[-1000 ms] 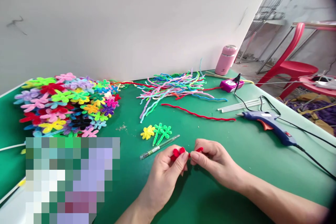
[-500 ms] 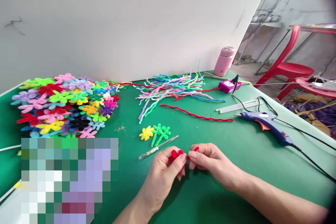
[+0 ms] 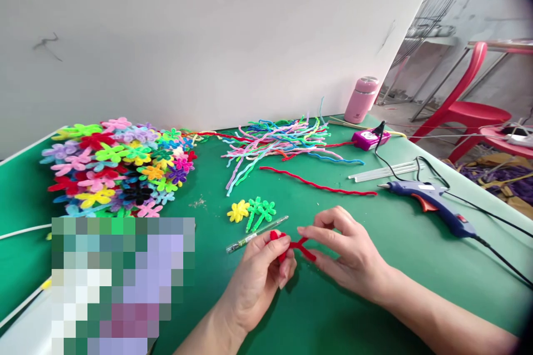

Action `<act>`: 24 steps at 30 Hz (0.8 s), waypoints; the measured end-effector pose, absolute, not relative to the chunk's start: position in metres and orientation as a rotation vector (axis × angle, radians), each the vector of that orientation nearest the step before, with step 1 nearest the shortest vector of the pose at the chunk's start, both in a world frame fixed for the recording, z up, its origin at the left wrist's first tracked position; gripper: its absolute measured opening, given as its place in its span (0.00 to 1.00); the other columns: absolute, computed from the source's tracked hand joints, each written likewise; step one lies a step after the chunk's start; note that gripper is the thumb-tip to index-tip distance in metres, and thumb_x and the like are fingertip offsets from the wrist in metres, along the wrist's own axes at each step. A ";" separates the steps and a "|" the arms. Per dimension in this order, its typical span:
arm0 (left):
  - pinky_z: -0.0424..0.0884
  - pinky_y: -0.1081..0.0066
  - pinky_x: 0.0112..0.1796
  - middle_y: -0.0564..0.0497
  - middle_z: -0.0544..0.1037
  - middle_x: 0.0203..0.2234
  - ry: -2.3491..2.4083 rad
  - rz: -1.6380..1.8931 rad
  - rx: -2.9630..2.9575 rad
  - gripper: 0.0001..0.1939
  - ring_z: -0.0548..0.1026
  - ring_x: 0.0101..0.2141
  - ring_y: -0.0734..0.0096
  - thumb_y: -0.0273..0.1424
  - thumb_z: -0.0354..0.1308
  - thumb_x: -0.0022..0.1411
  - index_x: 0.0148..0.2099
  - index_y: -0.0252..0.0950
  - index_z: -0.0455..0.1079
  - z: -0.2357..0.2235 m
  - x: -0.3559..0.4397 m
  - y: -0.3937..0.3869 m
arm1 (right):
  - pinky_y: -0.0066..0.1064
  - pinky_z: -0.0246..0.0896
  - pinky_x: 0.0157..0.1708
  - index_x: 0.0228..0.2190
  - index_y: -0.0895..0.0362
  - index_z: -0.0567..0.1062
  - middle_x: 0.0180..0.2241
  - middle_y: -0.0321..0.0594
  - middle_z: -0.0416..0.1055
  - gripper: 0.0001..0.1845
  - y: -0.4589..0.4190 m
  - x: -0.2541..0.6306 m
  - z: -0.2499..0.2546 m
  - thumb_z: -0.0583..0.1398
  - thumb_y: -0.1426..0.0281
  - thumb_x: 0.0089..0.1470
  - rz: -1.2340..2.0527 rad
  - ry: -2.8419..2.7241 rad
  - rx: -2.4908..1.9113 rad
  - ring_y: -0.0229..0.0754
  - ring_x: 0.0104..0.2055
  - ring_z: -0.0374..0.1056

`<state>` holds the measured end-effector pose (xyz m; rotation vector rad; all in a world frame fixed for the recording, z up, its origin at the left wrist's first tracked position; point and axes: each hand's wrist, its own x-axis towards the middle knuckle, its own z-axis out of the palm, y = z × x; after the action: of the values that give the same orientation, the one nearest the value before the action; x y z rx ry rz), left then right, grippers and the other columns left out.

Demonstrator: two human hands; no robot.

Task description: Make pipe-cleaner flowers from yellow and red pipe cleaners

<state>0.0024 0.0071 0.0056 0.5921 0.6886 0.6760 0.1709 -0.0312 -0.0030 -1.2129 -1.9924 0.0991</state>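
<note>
A bent red pipe cleaner [image 3: 296, 244] is pinched in my left hand [image 3: 260, 272], its bunched part partly hidden by the fingers. Two loose ends fork out to the right. My right hand [image 3: 347, 255] is open beside that fork, thumb and forefinger apart at the two ends; whether the fingertips touch them I cannot tell. Just beyond my left hand lie a clear pen [image 3: 237, 245], a small yellow pipe-cleaner flower [image 3: 238, 211] and green pipe-cleaner pieces with looped heads [image 3: 262, 212]. Farther back a straight red pipe cleaner [image 3: 316, 183] rests on the green tabletop [image 3: 333, 321].
Pipe-cleaner flowers [image 3: 95, 197] are heaped at left, loose pipe cleaners [image 3: 275, 141] at the back. A blue glue gun [image 3: 433, 202] with its cord, glue sticks [image 3: 383, 172], a purple box [image 3: 368, 138] and a pink bottle [image 3: 361, 101] stand right. A red chair [image 3: 470, 111] is beyond.
My right thumb and forefinger have spread apart and drawn off the red pipe cleaner, whose forked ends now show. My left hand keeps its pinch. The view has shifted slightly.
</note>
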 end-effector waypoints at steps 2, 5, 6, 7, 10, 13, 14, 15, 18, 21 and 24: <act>0.53 0.75 0.21 0.57 0.63 0.10 0.691 0.666 0.574 0.13 0.59 0.16 0.79 0.28 0.55 0.56 0.20 0.34 0.61 0.006 0.003 0.007 | 0.32 0.58 0.28 0.41 0.55 0.71 0.30 0.40 0.64 0.14 -0.032 0.171 0.000 0.59 0.74 0.50 -0.001 -2.032 -1.175 0.39 0.29 0.59; 0.53 0.76 0.21 0.57 0.64 0.10 0.710 0.653 0.559 0.13 0.58 0.15 0.80 0.28 0.57 0.54 0.20 0.34 0.60 0.007 0.003 0.006 | 0.32 0.55 0.27 0.38 0.56 0.73 0.27 0.39 0.64 0.11 -0.032 0.171 0.003 0.60 0.72 0.50 -0.058 -2.064 -1.142 0.38 0.28 0.58; 0.53 0.76 0.21 0.58 0.64 0.10 0.715 0.649 0.559 0.13 0.58 0.15 0.81 0.28 0.57 0.54 0.20 0.34 0.60 0.008 0.003 0.005 | 0.32 0.55 0.27 0.37 0.57 0.74 0.27 0.39 0.64 0.09 -0.033 0.171 0.004 0.59 0.72 0.50 -0.060 -2.069 -1.138 0.38 0.27 0.58; 0.53 0.76 0.20 0.57 0.64 0.10 0.719 0.645 0.563 0.13 0.58 0.15 0.81 0.28 0.57 0.54 0.20 0.34 0.60 0.008 0.003 0.005 | 0.31 0.54 0.27 0.36 0.57 0.74 0.26 0.39 0.64 0.08 -0.033 0.170 0.004 0.59 0.71 0.51 -0.057 -2.069 -1.140 0.38 0.27 0.58; 0.53 0.77 0.20 0.57 0.64 0.11 0.713 0.636 0.590 0.12 0.59 0.16 0.80 0.29 0.57 0.54 0.21 0.34 0.61 0.009 0.004 0.004 | 0.31 0.54 0.27 0.33 0.57 0.75 0.25 0.39 0.63 0.07 -0.032 0.169 0.004 0.58 0.69 0.52 -0.036 -2.041 -1.159 0.38 0.26 0.58; 0.54 0.77 0.20 0.57 0.64 0.12 0.695 0.633 0.612 0.12 0.60 0.17 0.79 0.29 0.57 0.54 0.21 0.34 0.61 0.008 0.004 0.004 | 0.30 0.55 0.27 0.30 0.58 0.74 0.25 0.39 0.63 0.07 -0.032 0.167 0.003 0.57 0.69 0.53 0.030 -1.989 -1.167 0.38 0.26 0.58; 0.54 0.77 0.20 0.57 0.64 0.12 0.694 0.633 0.617 0.12 0.60 0.17 0.79 0.29 0.58 0.54 0.21 0.34 0.61 0.008 0.004 0.003 | 0.30 0.56 0.27 0.30 0.58 0.74 0.25 0.39 0.64 0.06 -0.032 0.167 0.003 0.57 0.70 0.53 0.077 -1.962 -1.169 0.38 0.26 0.58; 0.54 0.77 0.20 0.57 0.65 0.13 0.697 0.637 0.621 0.11 0.60 0.18 0.79 0.30 0.58 0.54 0.22 0.34 0.62 0.008 0.004 0.003 | 0.30 0.56 0.27 0.29 0.58 0.73 0.25 0.39 0.64 0.06 -0.032 0.166 0.003 0.57 0.70 0.53 0.140 -1.930 -1.175 0.38 0.27 0.58; 0.55 0.78 0.21 0.57 0.65 0.15 0.732 0.659 0.656 0.10 0.61 0.19 0.79 0.31 0.60 0.53 0.24 0.34 0.63 0.008 0.004 0.002 | 0.29 0.56 0.27 0.25 0.58 0.71 0.24 0.38 0.63 0.07 -0.032 0.165 0.002 0.56 0.71 0.53 0.402 -1.805 -1.224 0.38 0.27 0.59; 0.56 0.77 0.22 0.57 0.64 0.16 0.784 0.681 0.799 0.11 0.60 0.20 0.78 0.33 0.59 0.54 0.24 0.34 0.62 0.007 0.004 0.002 | 0.28 0.54 0.26 0.22 0.58 0.68 0.23 0.36 0.61 0.11 -0.033 0.163 0.001 0.55 0.69 0.54 0.682 -1.659 -1.294 0.36 0.26 0.57; 0.58 0.75 0.24 0.56 0.64 0.17 0.837 0.675 1.069 0.13 0.61 0.22 0.76 0.36 0.55 0.57 0.24 0.35 0.61 0.007 0.002 0.003 | 0.27 0.49 0.23 0.19 0.58 0.64 0.21 0.33 0.57 0.15 -0.032 0.161 0.001 0.55 0.64 0.54 0.981 -1.444 -1.329 0.34 0.24 0.52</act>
<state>0.0024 0.0027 0.0066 1.0689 0.8368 0.6751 0.1613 -0.0317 0.0011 -1.3288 -1.4439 0.9814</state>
